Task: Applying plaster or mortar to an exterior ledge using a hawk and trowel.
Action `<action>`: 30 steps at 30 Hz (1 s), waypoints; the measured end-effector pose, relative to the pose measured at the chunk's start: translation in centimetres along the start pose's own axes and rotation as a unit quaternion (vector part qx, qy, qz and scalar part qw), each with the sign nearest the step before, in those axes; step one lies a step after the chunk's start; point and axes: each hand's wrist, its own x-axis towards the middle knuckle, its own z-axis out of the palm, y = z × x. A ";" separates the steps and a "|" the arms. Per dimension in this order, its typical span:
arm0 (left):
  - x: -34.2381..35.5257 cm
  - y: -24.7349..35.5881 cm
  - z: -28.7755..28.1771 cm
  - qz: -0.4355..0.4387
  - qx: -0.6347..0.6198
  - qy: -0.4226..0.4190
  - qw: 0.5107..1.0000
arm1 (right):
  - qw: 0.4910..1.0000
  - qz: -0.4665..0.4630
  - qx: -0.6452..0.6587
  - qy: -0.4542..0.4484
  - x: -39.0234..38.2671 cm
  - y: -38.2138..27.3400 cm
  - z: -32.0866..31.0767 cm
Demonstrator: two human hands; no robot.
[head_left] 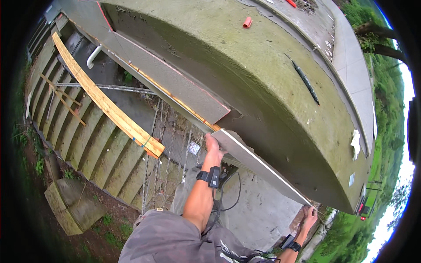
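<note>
A long, narrow grey tile [258, 164] with a pale edge slants along the face of a concrete wall [324, 179]. My left hand [213, 147] grips its left end, partly from below, with some fingers hidden. At its far right end my right hand [308, 215] pinches the corner. Left of the held tile, another grey tile [175, 83] with a reddish edge sits against the wall face. A thin wooden batten [171, 97] runs beneath that one, reaching close to my left hand. Both wrists wear black strapped devices.
On the ledge lie a dark pen-like tool [305, 81], a red tube-shaped piece [247, 22] and a crumpled white scrap [355, 143]. A long wooden plank [105, 103] spans above concrete steps [92, 136] and metal rods on the left. A cable hangs near my left wrist.
</note>
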 end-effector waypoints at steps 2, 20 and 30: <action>0.8 0.1 0.8 -0.012 -0.005 0.030 0.999 | 1.000 0.021 -0.018 0.009 0.5 -0.6 0.7; 2.6 -0.3 3.0 -0.023 -0.023 0.049 0.998 | 0.999 0.027 -0.035 -0.022 4.5 -1.1 1.5; 4.6 -1.9 2.8 -0.009 -0.044 0.039 0.998 | 0.999 0.047 -0.003 -0.007 4.9 -0.5 1.3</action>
